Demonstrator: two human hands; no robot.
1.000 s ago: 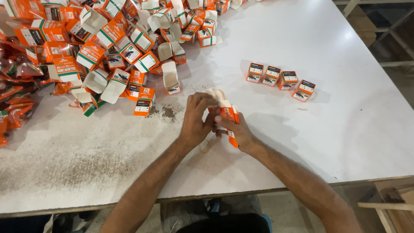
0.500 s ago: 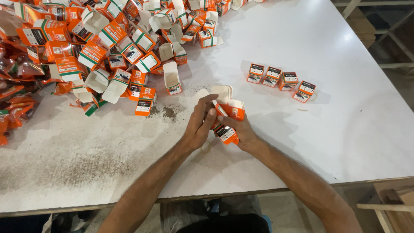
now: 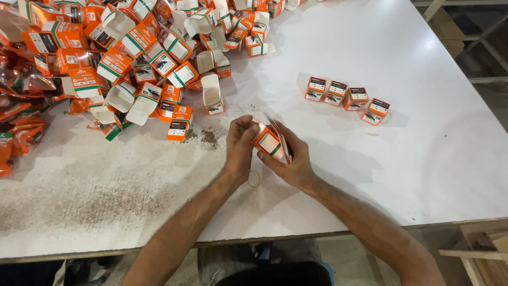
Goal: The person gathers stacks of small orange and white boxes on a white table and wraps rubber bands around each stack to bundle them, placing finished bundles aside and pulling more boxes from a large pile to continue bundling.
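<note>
Both hands meet over the white table near its front edge. My right hand cradles a small orange and white carton from below, its flap side turned up. The fingers of my left hand press on the carton's left end. A thin rubber band lies on the table just under my left wrist.
A big heap of open orange and white cartons covers the table's far left, with orange sachets at the left edge. A row of several closed cartons sits to the right. Dark crumbs lie near the hands.
The carton's open white flap has been folded down and the carton turned in my hands. Both hands stay at the same spot on the table.
</note>
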